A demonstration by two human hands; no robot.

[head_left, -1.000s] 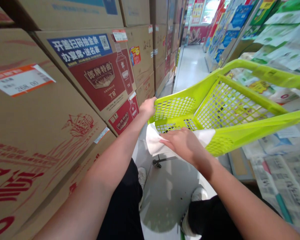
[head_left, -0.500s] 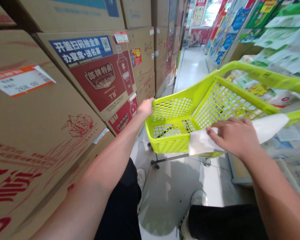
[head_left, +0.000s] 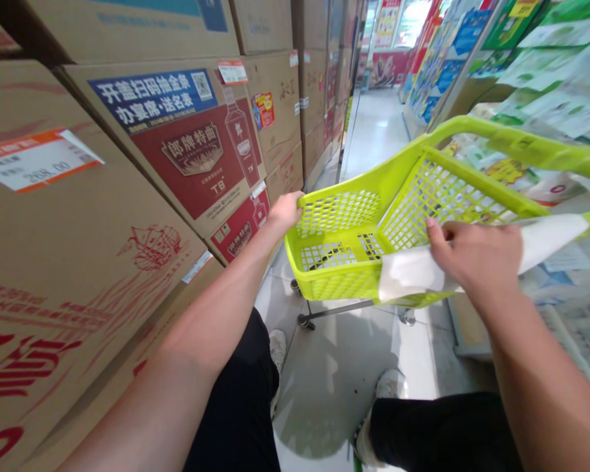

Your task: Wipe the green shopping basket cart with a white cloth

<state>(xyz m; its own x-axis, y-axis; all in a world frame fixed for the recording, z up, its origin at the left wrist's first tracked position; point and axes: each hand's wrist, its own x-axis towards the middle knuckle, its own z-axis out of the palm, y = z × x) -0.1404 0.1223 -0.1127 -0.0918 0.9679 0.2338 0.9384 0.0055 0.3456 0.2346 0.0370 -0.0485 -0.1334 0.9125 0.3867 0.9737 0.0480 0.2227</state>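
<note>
Cardboard cartons (head_left: 78, 216): standing stacked from nine to twelve o'clock, all closed, contents not showing; one is carrying a red bottle label and an orange-edged price tag.

Green basket cart (head_left: 344, 262): sitting on wheels at the centre, tilting, its mesh tub holding nothing that can be made out; the handle bar is running toward three o'clock.

Shelved paper packs (head_left: 550, 105): filling the one-to-three o'clock side, contents too blurred to read.

White cloth (head_left: 408, 272): lying draped over the cart's near rim at about three o'clock, touching the rim.

Right hand (head_left: 476, 259): pressing down on the cloth, fingers slightly curled and close together.

Left hand (head_left: 285, 210): gripping the cart's far-left rim corner, fingers wrapping over the edge.
</note>
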